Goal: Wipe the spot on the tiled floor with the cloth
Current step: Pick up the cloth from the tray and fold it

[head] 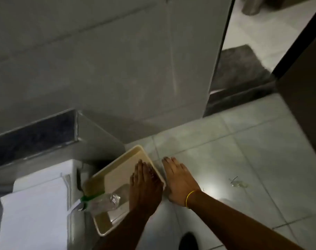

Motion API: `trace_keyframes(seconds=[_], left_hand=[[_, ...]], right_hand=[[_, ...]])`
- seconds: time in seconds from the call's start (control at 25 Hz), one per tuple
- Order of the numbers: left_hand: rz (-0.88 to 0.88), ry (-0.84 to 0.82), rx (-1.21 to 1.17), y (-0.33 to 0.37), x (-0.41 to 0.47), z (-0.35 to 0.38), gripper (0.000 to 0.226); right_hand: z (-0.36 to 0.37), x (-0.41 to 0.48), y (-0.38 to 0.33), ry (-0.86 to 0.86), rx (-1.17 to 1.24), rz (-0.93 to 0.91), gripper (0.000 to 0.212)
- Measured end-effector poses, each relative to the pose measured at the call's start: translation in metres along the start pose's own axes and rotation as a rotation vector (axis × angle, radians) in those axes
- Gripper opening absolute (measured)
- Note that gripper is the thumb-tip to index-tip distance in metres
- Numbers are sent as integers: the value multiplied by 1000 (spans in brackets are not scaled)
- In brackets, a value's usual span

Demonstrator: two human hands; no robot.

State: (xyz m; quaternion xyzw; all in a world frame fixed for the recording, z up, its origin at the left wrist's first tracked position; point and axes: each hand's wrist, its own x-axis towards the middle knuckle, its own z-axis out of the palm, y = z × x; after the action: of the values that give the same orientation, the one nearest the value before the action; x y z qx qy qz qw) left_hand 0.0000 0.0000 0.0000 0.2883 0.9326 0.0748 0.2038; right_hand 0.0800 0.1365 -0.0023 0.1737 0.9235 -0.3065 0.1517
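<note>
Left hand: the left hand (144,184) is open with fingers stretched flat, palm down over the right rim of the tray; it holds nothing.
Right hand: the right hand (180,181) is open too, fingers straight and together, palm down on or just above the tiled floor (253,141), just beside the tray's right edge; a yellow band (189,198) circles its wrist.
Tray: a cream tray (117,175) lies on the floor against the white fixture (38,204) at the left edge of the view.
Bottle: a clear plastic bottle (106,200) with a green collar lies on its side in the tray, neck toward the fixture.
Spot: a small wet mark with a thin dark strand (239,184) sits on a tile to the right of the right hand, well apart from it.
Cloth: no cloth can be made out in either hand.
Background: a grey tiled wall (99,69) rises behind, and a dark mat (244,67) lies past the doorway at upper right.
</note>
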Motion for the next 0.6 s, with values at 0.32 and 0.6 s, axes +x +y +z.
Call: trace_keyframes(seconds=[0.32,0.6], left_hand=[[-574,-82,-495,-110,84,153,73],[-863,23,-891,-132,118,194,39]], right_hand=[[188,131,3,-58,158,64,68],[223,184,2,93,542,418,57]])
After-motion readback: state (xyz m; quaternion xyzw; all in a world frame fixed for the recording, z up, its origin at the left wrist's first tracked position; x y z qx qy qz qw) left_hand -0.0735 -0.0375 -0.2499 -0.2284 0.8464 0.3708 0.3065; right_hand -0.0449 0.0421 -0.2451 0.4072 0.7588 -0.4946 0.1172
